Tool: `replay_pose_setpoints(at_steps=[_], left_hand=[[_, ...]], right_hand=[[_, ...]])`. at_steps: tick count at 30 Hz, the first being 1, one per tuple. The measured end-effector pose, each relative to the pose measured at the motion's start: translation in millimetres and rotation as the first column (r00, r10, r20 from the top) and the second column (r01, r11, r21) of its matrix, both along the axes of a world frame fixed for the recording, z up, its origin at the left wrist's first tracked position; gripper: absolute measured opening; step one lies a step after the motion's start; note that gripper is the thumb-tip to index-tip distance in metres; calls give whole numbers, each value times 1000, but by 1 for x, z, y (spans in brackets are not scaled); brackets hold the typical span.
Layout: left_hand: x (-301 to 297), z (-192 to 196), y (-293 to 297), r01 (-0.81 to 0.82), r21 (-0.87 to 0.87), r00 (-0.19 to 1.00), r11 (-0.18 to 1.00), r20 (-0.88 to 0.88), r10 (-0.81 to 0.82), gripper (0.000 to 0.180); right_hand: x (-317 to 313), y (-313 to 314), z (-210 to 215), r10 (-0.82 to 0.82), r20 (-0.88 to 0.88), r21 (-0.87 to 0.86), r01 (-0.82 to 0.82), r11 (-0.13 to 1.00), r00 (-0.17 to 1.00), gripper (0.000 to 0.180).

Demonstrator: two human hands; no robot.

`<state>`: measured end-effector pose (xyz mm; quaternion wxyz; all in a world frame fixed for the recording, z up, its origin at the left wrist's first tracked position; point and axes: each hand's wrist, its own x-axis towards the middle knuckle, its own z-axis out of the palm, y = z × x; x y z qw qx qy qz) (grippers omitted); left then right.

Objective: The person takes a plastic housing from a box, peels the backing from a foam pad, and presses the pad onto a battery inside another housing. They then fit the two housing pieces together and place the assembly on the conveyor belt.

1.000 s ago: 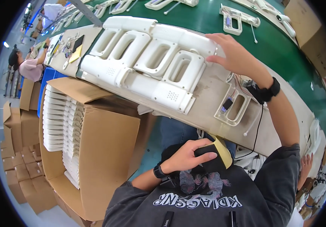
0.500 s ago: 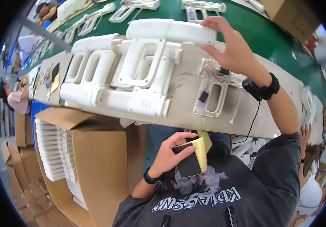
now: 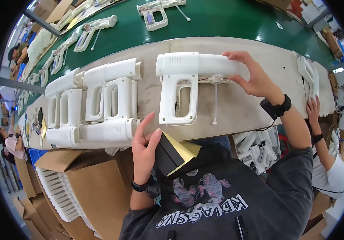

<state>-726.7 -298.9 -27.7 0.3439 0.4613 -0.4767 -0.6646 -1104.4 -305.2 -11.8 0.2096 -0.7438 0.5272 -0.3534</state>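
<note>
My right hand (image 3: pixel 254 78) grips the right end of a white plastic housing half (image 3: pixel 180 96), thumb below and fingers above. This half has a loop handle and lies over a matching half on the table, which it mostly hides. A thin white rod (image 3: pixel 215 104) with a round tip sticks out below. My left hand (image 3: pixel 143 152) is near the table's front edge, index finger and thumb raised. Against its palm it holds a black foam-like pad (image 3: pixel 168 156) with yellow backing paper (image 3: pixel 182 150); the fingers behind the pad are hidden.
Several white housings (image 3: pixel 94 100) lie in a row on the left of the table. Open housing halves (image 3: pixel 153 16) lie on the green surface beyond. A cardboard box (image 3: pixel 100 192) with white trays stands at lower left. A co-worker's hand (image 3: pixel 313 108) touches a housing at right.
My right hand has moved its housing half away from the row onto the open half at right. My left hand has shifted left and up with the pad, its index finger and thumb now raised.
</note>
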Motion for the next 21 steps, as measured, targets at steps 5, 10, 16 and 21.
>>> replay_pose_setpoints(at_steps=[5, 10, 16, 21], left_hand=[[-11, -1, 1, 89, -33, 993, 996, 79, -86, 55], [-14, -2, 3, 157, -50, 977, 986, 152, -148, 57], [-23, -6, 6, 115, -26, 984, 993, 140, -110, 57], [-27, -6, 7, 131, -137, 954, 982, 288, -87, 52]], right_hand=[[-4, -1, -12, 0, 7, 11, 0, 1000, 1000, 53], [-8, 1, -15, 3, 10, -13, -3, 1000, 1000, 54], [-4, 1, -24, -22, 5, 94, 21, 995, 1000, 56], [-7, -4, -23, -3, -92, 58, 9, 998, 996, 57]])
